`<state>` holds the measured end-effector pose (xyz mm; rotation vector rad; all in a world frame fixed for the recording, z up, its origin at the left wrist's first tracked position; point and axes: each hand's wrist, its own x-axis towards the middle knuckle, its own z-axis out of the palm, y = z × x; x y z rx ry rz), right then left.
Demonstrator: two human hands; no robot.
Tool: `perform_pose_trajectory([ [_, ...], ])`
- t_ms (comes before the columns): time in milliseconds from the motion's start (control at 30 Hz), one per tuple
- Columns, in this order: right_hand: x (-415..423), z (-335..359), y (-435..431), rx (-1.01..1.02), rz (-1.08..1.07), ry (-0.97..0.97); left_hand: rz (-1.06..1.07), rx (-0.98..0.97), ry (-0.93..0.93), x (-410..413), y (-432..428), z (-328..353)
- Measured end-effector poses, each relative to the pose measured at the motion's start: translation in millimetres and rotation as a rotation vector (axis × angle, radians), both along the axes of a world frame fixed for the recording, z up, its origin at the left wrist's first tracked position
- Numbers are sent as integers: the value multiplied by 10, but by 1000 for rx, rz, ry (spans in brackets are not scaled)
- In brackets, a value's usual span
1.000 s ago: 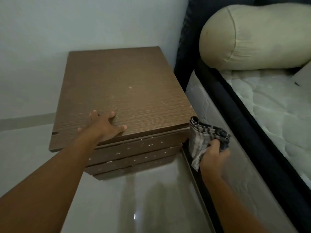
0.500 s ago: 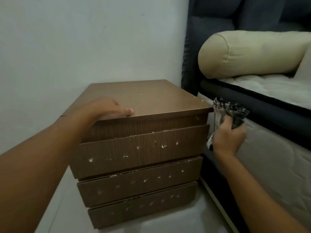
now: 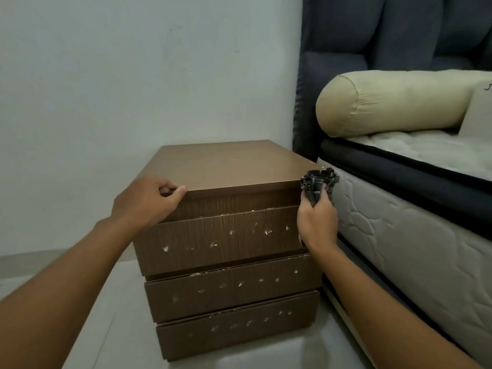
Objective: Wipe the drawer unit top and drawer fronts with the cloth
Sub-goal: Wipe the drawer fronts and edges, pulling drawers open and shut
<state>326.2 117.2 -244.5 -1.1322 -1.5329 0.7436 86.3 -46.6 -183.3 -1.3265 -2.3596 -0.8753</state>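
Snugly curled right fingers round cloth

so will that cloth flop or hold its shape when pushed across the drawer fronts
Probably floppy: the cloth is bunched and creased in the right hand. Likely light: one hand holds it up. It should mould to the drawer fronts.

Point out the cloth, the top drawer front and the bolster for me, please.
cloth (image 3: 314,182): head view, bunched upper folds.
top drawer front (image 3: 218,242): head view, speckled middle.
bolster (image 3: 394,102): head view, cream side's middle.
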Motion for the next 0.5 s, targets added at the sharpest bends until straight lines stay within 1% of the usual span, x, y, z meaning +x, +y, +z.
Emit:
perform_pose_trajectory([
  [167,-383,-15,-468,14,123,-92,81,63,46,-81,-240,-105],
  [367,-762,-59,-909,135,247,-223,101,196,-56,-225,-463,-237],
  [500,-803,-90,-1094,192,289,-280,10,261,-176,-46,-361,-305],
])
